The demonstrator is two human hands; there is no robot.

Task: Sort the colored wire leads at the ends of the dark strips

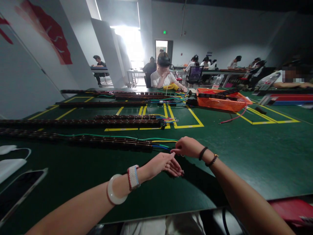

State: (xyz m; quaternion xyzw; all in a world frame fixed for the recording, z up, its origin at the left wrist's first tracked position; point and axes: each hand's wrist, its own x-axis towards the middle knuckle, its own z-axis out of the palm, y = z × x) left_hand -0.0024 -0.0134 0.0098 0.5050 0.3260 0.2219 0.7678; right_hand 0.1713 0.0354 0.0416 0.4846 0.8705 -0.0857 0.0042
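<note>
A long dark bundle of black strips (pixel 122 142) lies across the near part of the table, and loose green, yellow and blue wires (pixel 162 141) come out of its right end. My right hand (pixel 190 147) is closed at the tips of these wires, its fingers pinched together; the exact wire ends are hidden behind them. Just below and to the left, my left hand (pixel 164 164) has its palm turned inward and its fingers loosely stretched. Its thumb reaches up close to my right fingertips, and I see nothing held in it.
More black strip bundles (pixel 127 122) with coloured wire ends lie farther back. An orange basket (pixel 220 103) stands at the back right, near yellow tape outlines (pixel 188 126). A phone (pixel 22 189) lies at the left. Across the table sits a person in white (pixel 161 78).
</note>
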